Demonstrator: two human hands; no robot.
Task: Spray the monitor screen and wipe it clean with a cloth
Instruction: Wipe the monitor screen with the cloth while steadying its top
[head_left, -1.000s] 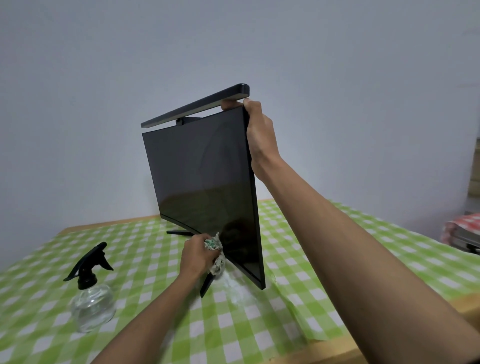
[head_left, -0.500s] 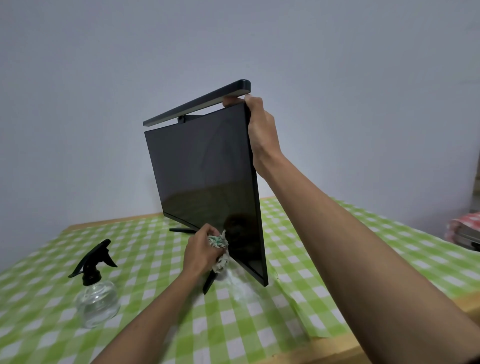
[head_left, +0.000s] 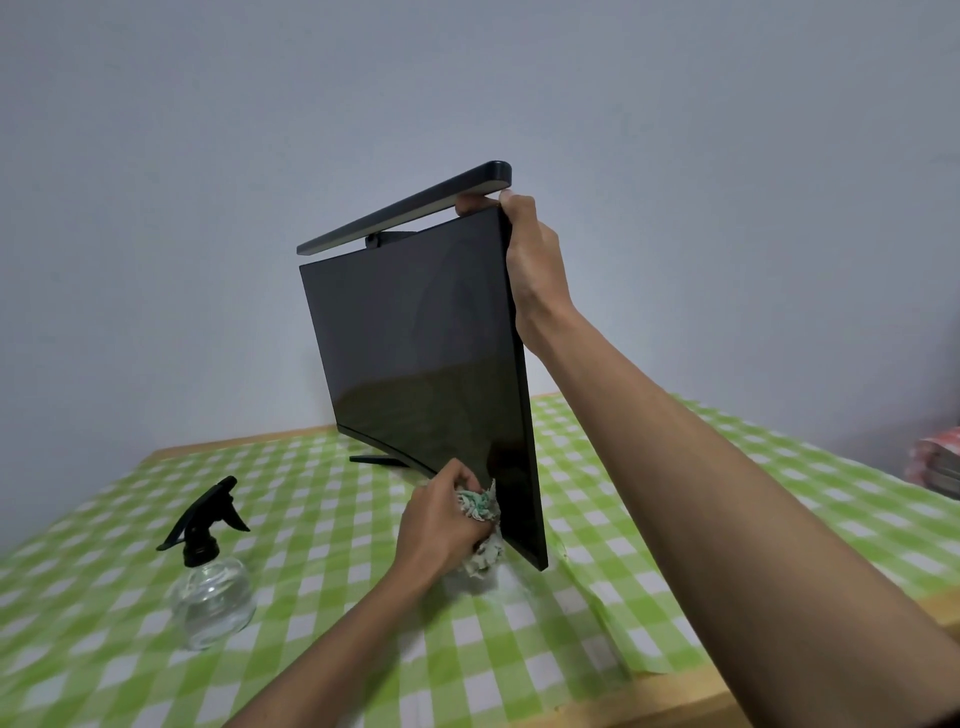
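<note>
Your table (head_left: 675, 696) wears a green-and-white checked cloth cover (head_left: 322, 545), set against a plain grey wall (head_left: 675, 130). A clear round spray bottle (head_left: 210, 582) stands at left; whether it holds liquid, you cannot tell. The monitor (head_left: 421, 358) stands mid-table, a light bar (head_left: 405, 213) on top. Your right hand (head_left: 535, 265) clasps its upper right corner; your left hand (head_left: 441, 519) bunches the cloth (head_left: 480, 506) against the screen's lower edge.

Soft, even, rather dim indoor light. The dark monitor (head_left: 415, 353) carries faint reflections, no harsh glare. Weak shadows lie on the checked tablecloth (head_left: 322, 582). Wide-angle distortion bends the edges; the near forearm looks slightly blurred.
</note>
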